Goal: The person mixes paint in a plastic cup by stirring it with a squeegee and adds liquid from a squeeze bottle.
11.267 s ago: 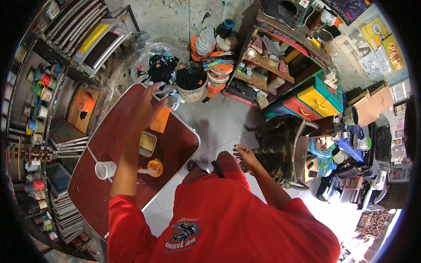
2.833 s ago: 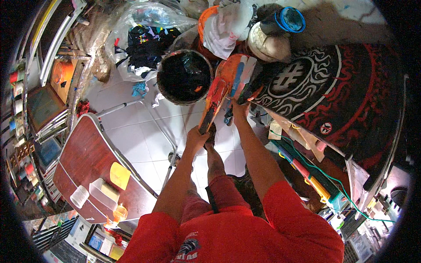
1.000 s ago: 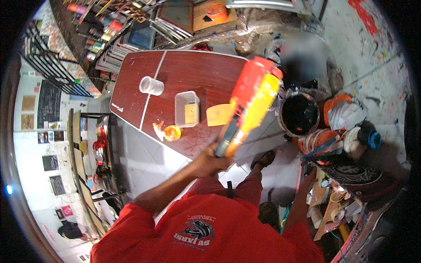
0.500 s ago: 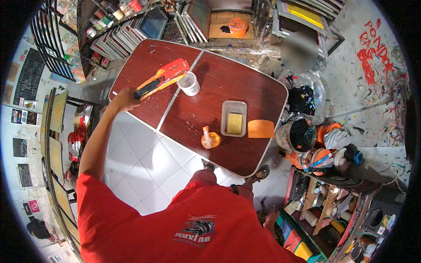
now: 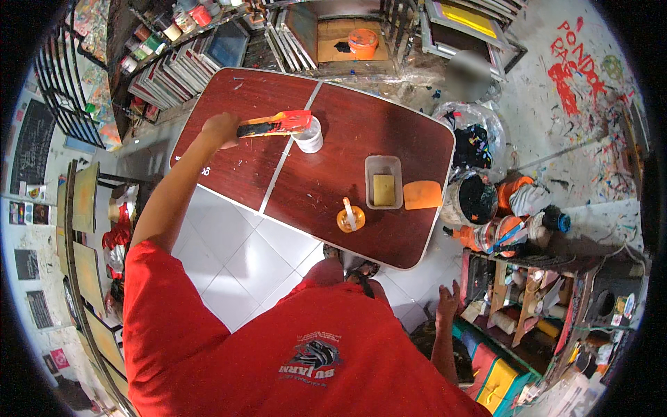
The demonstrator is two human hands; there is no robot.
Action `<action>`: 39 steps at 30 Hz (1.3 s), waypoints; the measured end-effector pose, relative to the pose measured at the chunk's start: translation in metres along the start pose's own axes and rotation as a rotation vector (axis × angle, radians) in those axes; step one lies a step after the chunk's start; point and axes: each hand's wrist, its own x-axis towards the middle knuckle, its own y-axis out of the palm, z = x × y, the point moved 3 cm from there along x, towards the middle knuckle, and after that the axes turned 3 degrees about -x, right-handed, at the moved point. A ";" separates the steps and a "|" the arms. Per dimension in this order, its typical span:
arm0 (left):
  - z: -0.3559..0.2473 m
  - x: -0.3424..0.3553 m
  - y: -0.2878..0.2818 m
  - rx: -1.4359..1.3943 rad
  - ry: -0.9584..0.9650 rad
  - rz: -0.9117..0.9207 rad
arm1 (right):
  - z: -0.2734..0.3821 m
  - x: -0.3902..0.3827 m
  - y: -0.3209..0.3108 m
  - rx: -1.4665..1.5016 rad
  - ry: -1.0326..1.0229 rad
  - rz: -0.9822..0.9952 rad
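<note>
Over the far left of the table, my left hand (image 5: pixel 221 131) is closed round one end of a long, flat orange tool (image 5: pixel 278 124) smeared red and black. Its red end is over or beside the rim of a white plastic cup (image 5: pixel 310 137); whether they touch, I cannot tell. My right hand (image 5: pixel 447 306) is low at my right side, off the table, with fingers apart and nothing in it. An orange pot with a pale stick (image 5: pixel 351 218) sits near the table's front edge. Farther right, a clear tub (image 5: pixel 383 165) holds a yellow block (image 5: pixel 383 190) beside an orange flat piece (image 5: pixel 422 195).
The red-brown table (image 5: pixel 236 167) has a pale seam across it. Framed screens (image 5: pixel 177 73) line the far shelf near an orange bucket (image 5: pixel 363 43). Dark-stained buckets (image 5: pixel 476 197) and bottles crowd the right side. A rack (image 5: pixel 83 267) stands left.
My left hand has moved up and right, and the tool has swung from a slant to nearly level. My right hand has risen into fuller view. The whole view has shifted slightly.
</note>
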 end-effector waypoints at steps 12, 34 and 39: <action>0.008 0.070 -0.045 0.248 0.391 -0.133 | 0.162 -0.062 0.127 -0.286 -0.448 -0.258; -0.081 0.112 -0.086 0.682 0.778 -0.150 | 0.284 -0.045 0.312 0.024 -0.572 -0.141; -0.095 0.121 -0.076 0.704 0.754 -0.131 | 0.264 -0.055 0.304 0.136 -0.483 -0.182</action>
